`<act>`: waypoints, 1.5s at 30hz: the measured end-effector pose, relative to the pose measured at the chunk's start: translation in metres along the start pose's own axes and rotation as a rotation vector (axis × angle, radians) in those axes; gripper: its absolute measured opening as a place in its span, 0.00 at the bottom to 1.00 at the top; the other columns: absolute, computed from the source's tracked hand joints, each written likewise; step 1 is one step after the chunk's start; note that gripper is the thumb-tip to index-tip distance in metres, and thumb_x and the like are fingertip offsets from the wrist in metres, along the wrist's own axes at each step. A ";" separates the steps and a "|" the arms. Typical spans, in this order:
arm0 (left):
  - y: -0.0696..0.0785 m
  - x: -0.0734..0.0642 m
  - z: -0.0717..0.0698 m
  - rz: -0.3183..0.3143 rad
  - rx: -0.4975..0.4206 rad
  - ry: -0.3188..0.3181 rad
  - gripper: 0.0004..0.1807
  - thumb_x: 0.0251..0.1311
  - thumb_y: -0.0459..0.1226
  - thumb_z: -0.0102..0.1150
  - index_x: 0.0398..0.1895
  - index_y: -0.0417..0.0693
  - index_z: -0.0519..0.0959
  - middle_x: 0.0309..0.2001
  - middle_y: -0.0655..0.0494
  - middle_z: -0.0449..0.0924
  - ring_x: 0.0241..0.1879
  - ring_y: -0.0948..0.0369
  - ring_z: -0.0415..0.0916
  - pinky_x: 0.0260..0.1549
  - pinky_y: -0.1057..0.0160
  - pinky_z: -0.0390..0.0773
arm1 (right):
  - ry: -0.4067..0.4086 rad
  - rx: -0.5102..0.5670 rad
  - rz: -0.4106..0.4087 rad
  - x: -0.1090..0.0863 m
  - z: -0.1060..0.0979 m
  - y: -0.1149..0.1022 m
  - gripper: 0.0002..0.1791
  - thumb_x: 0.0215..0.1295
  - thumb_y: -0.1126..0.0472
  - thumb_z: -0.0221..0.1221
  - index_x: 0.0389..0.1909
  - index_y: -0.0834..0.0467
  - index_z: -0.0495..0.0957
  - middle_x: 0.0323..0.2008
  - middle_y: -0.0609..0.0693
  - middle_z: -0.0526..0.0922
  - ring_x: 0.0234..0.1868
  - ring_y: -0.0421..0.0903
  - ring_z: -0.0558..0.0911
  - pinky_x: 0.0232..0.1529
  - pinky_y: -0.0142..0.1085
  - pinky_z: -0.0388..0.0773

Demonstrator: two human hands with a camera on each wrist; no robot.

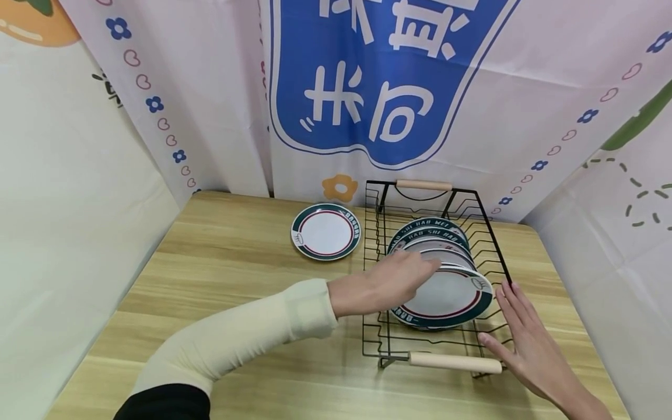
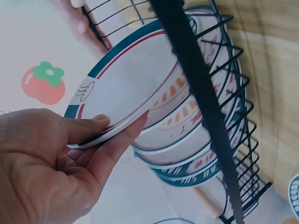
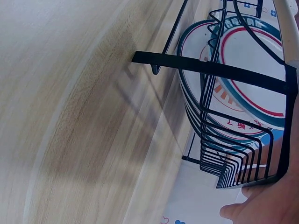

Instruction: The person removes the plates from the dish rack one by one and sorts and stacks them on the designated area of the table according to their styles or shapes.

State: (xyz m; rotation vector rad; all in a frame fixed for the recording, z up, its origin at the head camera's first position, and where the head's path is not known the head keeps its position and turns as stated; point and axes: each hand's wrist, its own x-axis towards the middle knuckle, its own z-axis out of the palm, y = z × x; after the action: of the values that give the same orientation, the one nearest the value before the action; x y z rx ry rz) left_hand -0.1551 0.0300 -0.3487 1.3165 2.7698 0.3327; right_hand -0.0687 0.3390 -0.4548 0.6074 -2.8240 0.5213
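Note:
In the head view my left hand (image 1: 385, 284) pinches the upper rim of the front plate (image 1: 446, 294), white with a green band and red ring. The left wrist view shows the thumb on its face and the fingers behind it. This plate leans in a black wire dish rack (image 1: 496, 245), in front of several other plates (image 1: 427, 227) standing in a row. My right hand (image 1: 532, 344) rests against the rack's right side near the front corner, fingers stretched along the rail. Only part of that hand (image 3: 264, 203) shows in the right wrist view.
A matching plate (image 1: 325, 233) lies flat on the wooden table (image 1: 220, 262), left of the rack. Wooden handles (image 1: 454, 361) sit at the rack's front and back ends. Printed cloth (image 1: 226, 116) hangs behind and at both sides of the table.

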 end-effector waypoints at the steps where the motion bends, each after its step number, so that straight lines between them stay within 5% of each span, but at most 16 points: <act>1: 0.000 -0.001 -0.003 -0.004 -0.003 0.006 0.20 0.67 0.22 0.58 0.58 0.48 0.79 0.35 0.56 0.86 0.33 0.63 0.82 0.35 0.66 0.83 | 0.000 -0.002 -0.001 0.000 0.000 0.000 0.51 0.68 0.47 0.67 0.81 0.69 0.55 0.85 0.61 0.48 0.86 0.46 0.37 0.77 0.24 0.29; 7: -0.005 -0.015 -0.021 -0.028 -0.126 0.060 0.19 0.69 0.22 0.56 0.60 0.45 0.76 0.40 0.51 0.90 0.39 0.60 0.89 0.32 0.74 0.82 | 0.003 -0.019 -0.010 0.000 -0.001 0.001 0.52 0.67 0.46 0.68 0.81 0.69 0.54 0.85 0.60 0.48 0.86 0.45 0.36 0.77 0.24 0.28; 15: -0.028 -0.033 -0.046 -0.071 -0.329 0.194 0.06 0.78 0.33 0.57 0.52 0.42 0.77 0.27 0.52 0.82 0.18 0.64 0.74 0.15 0.71 0.73 | 0.004 -0.023 -0.002 -0.002 0.000 0.000 0.53 0.67 0.46 0.68 0.82 0.69 0.54 0.85 0.59 0.46 0.86 0.45 0.35 0.78 0.25 0.28; 19: -0.044 -0.043 -0.061 -0.157 -0.421 0.269 0.09 0.77 0.33 0.59 0.54 0.40 0.79 0.32 0.49 0.86 0.19 0.63 0.78 0.15 0.70 0.76 | 0.010 -0.010 0.009 -0.004 0.001 -0.001 0.53 0.67 0.46 0.68 0.82 0.67 0.53 0.85 0.59 0.46 0.86 0.45 0.36 0.78 0.27 0.28; 24: -0.067 -0.057 -0.079 -0.287 -0.482 0.347 0.18 0.77 0.33 0.59 0.65 0.37 0.77 0.44 0.41 0.89 0.33 0.56 0.89 0.26 0.71 0.84 | 0.017 -0.015 -0.004 -0.005 0.000 -0.002 0.53 0.67 0.46 0.67 0.82 0.67 0.53 0.85 0.59 0.46 0.86 0.45 0.36 0.79 0.28 0.28; 30: -0.102 -0.072 -0.093 -0.439 -0.540 0.446 0.23 0.78 0.34 0.57 0.72 0.37 0.72 0.51 0.36 0.87 0.43 0.48 0.90 0.35 0.62 0.89 | 0.020 -0.024 -0.013 -0.003 0.000 -0.002 0.53 0.67 0.46 0.67 0.83 0.66 0.52 0.85 0.59 0.46 0.86 0.46 0.36 0.80 0.28 0.29; 37: -0.159 -0.085 -0.085 -0.599 -0.514 0.520 0.22 0.78 0.36 0.58 0.70 0.36 0.74 0.52 0.37 0.87 0.46 0.46 0.89 0.41 0.56 0.89 | 0.013 -0.024 -0.009 -0.002 0.000 -0.002 0.53 0.68 0.46 0.67 0.83 0.66 0.51 0.85 0.59 0.45 0.86 0.46 0.36 0.80 0.30 0.29; 45: -0.208 -0.100 -0.058 -0.745 -0.540 0.482 0.21 0.79 0.37 0.56 0.66 0.32 0.76 0.47 0.35 0.87 0.39 0.49 0.85 0.34 0.64 0.81 | 0.007 -0.028 -0.005 -0.002 0.000 -0.003 0.54 0.67 0.46 0.67 0.83 0.66 0.51 0.86 0.58 0.45 0.86 0.46 0.36 0.79 0.27 0.28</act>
State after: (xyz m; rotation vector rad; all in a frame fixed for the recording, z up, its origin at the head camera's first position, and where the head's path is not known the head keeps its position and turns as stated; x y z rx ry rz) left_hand -0.2580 -0.1842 -0.3420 0.0594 2.9208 1.3267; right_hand -0.0658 0.3373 -0.4541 0.6055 -2.8177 0.4814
